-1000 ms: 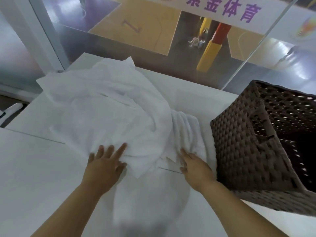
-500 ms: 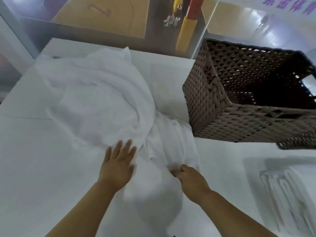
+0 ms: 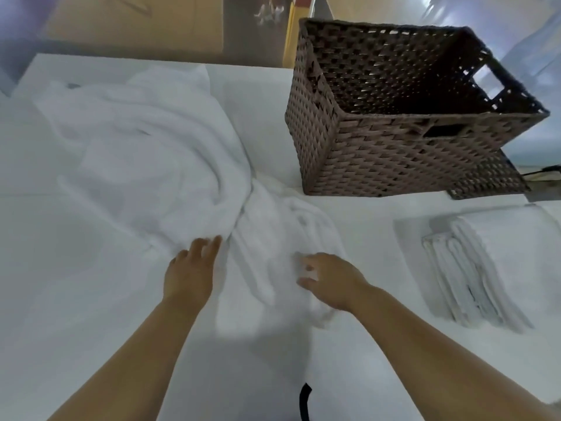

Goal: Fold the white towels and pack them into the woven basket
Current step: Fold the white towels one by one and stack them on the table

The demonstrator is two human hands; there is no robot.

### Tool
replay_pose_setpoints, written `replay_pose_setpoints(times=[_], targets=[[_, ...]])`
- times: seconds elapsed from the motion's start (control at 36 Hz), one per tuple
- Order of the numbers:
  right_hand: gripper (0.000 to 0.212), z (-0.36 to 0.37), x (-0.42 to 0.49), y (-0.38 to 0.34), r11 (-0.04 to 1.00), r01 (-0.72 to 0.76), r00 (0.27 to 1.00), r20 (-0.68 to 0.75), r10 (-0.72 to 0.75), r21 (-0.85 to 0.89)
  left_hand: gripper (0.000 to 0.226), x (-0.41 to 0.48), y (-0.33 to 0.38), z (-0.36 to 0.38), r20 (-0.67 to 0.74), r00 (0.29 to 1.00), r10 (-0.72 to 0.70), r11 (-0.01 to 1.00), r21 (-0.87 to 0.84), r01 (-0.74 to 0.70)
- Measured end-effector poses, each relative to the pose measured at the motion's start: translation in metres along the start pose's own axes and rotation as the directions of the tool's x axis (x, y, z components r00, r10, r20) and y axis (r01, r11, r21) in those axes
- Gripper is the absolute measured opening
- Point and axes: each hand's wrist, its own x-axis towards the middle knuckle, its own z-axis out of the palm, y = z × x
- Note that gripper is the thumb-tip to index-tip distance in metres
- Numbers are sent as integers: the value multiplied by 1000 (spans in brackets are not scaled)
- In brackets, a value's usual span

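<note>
A large crumpled white towel (image 3: 145, 165) lies spread over the left of the white table (image 3: 69, 299). A second, bunched white towel (image 3: 273, 235) runs from it toward me. My left hand (image 3: 191, 268) rests with straight fingers on the near edge of the crumpled towel. My right hand (image 3: 329, 279) has curled fingers pinching the near end of the bunched towel. The brown woven basket (image 3: 379, 153) stands upright at the back right, and its inside looks dark and bare. A stack of folded white towels (image 3: 473, 268) lies on the table to the right of my right hand.
A black strap (image 3: 305, 402) hangs at the bottom edge, near my body. Behind the table's far edge is a glass wall with a yellow and red post (image 3: 293, 25). A seam crosses the tabletop on the left.
The view has tilted down and to the right, bringing the whole basket and the folded stack into sight. My right hand has drawn the bunched towel's end toward me. My left hand stays on the crumpled towel.
</note>
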Motion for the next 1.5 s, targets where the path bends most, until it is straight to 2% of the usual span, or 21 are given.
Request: replay_pose_setpoints(times=[0.08, 0.17, 0.22, 0.33, 0.42, 0.5, 0.64, 0.75, 0.89, 1.11, 1.25, 1.31, 1.39, 1.44, 1.5], targets=[[62, -11, 36, -18, 998, 40, 986, -157, -46, -44, 75, -1, -7, 6, 20, 1000, -14, 1000, 11, 14], [77, -18, 74, -37, 998, 52, 979, -194, -57, -29, 82, -3, -9, 10, 47, 998, 34, 999, 2, -34], [80, -20, 94, -47, 998, 48, 979, -195, -57, -47, 87, -4, -12, 12, 50, 997, 59, 998, -34, -57], [67, -13, 113, -55, 988, 62, 966, -240, -95, -140, 90, 3, -14, 12, 25, 993, 115, 992, 47, -116], [56, -2, 107, -53, 988, 110, 960, -246, -135, -112, 71, 16, -11, 9, 63, 989, 131, 987, 82, -136], [49, 6, 91, -42, 988, 143, 956, -248, -155, -66, 68, 29, -9, 3, 58, 992, 116, 990, 79, -120], [45, 6, 60, -7, 995, 95, 943, -322, -84, 21, 66, 47, -12, -11, 45, 997, 57, 998, 25, -58], [42, 11, 29, 24, 1000, -11, 941, -339, 12, 7, 65, 67, -18, -25, 107, 994, -4, 1000, 22, 1], [41, 25, -2, 48, 993, -118, 921, -376, 103, -17, 65, 87, -21, -31, 83, 996, -14, 1000, -3, 14], [41, 28, -5, 52, 998, -66, 910, -409, 65, 10, 57, 83, 1, -36, 91, 995, -35, 999, -8, 36], [41, 31, -25, 55, 994, 98, 877, -468, -107, -44, 43, 46, 27, -45, -131, 991, 8, 988, -149, -28], [42, 36, -36, 57, 982, 156, 847, -498, -186, -103, 43, 31, 45, -44, -93, 995, 34, 963, -262, -57], [42, 45, -53, 62, 966, 206, 829, -497, -257, -156, 51, 11, 73, -37, 25, 999, 23, 866, -500, -8], [44, 51, -64, 68, 956, 231, 846, -449, -288, -178, 58, 0, 89, -29, 119, 993, 18, 795, -604, 57], [39, 54, -72, 77, 964, 225, 898, -355, -261, -140, 66, -10, 99, -21, 201, 980, 1, 772, -623, 127]])
